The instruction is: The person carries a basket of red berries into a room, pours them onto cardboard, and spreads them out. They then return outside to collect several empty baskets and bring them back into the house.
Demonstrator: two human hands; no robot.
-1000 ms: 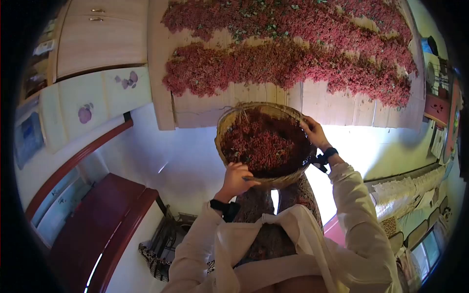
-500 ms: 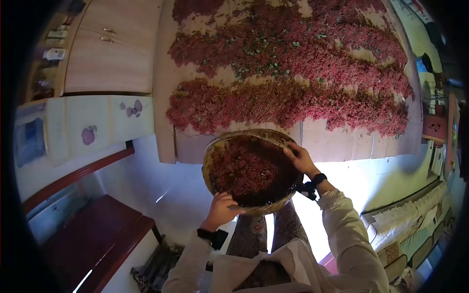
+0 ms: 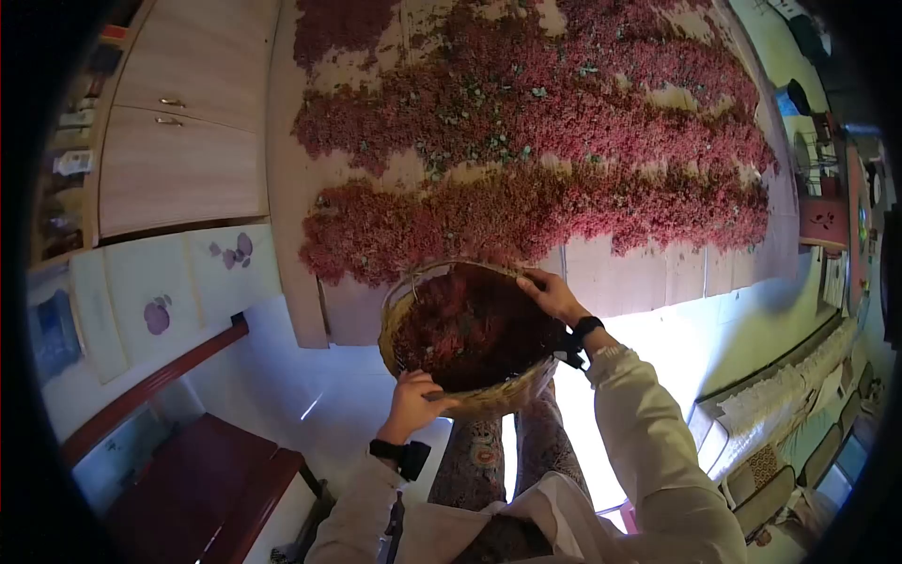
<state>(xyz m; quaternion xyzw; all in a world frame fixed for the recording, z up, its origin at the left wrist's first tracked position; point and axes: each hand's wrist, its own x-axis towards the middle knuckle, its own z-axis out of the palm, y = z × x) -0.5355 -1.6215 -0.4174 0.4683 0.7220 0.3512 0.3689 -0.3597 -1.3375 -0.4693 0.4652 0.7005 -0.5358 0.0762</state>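
A round woven basket (image 3: 498,399) is held in front of my legs, tilted, close to the near edge of the cardboard sheets. Inside it lie dark red dried flower or berry clusters (image 3: 442,324), blurred in places. My left hand (image 3: 412,402) grips the near left rim, fingers curled over it. At the far right rim, my right hand (image 3: 552,296) is closed on the edge with the thumb on top. Beyond the basket, more red clusters (image 3: 564,207) are spread in wide rows, with some green leaves among them. The fingers under the rim are hidden.
Cardboard (image 3: 648,275) lies under the spread clusters. A wooden cabinet (image 3: 188,141) stands at the left, above a dark red bench (image 3: 197,479). At the right is a long seat with a pale cover (image 3: 780,404).
The basket has tilted more and shifted slightly left with both hands on it. Its contents have slid and blurred, baring more dark inside at the right. The camera view has turned a little.
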